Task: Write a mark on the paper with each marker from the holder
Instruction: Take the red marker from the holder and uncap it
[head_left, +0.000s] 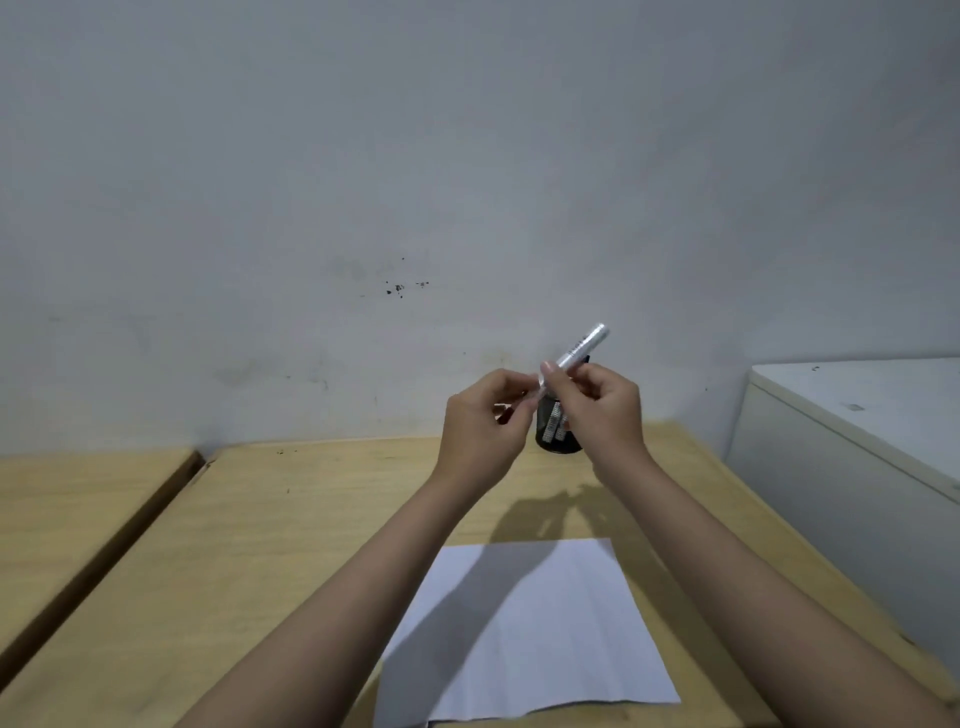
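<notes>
Over on the left there's a second wooden desk (67, 514) butted up against the main desk (249, 545) with a dark gap between them. Moving in, the left hand (480, 431) is raised above the desk with its fingers curled and pinched around the lower end of a white marker (574, 356); something reddish peeks out at the fingertips, can't tell what exactly. The right hand (597, 410) is closed on the middle of the same marker, which angles up and to the right. Right behind the hands sits the black mesh holder (558, 434), with more markers inside. The paper (524, 634) lies flat on the desk nearer the person, still blank. Far right is a white cabinet (857, 441).
</notes>
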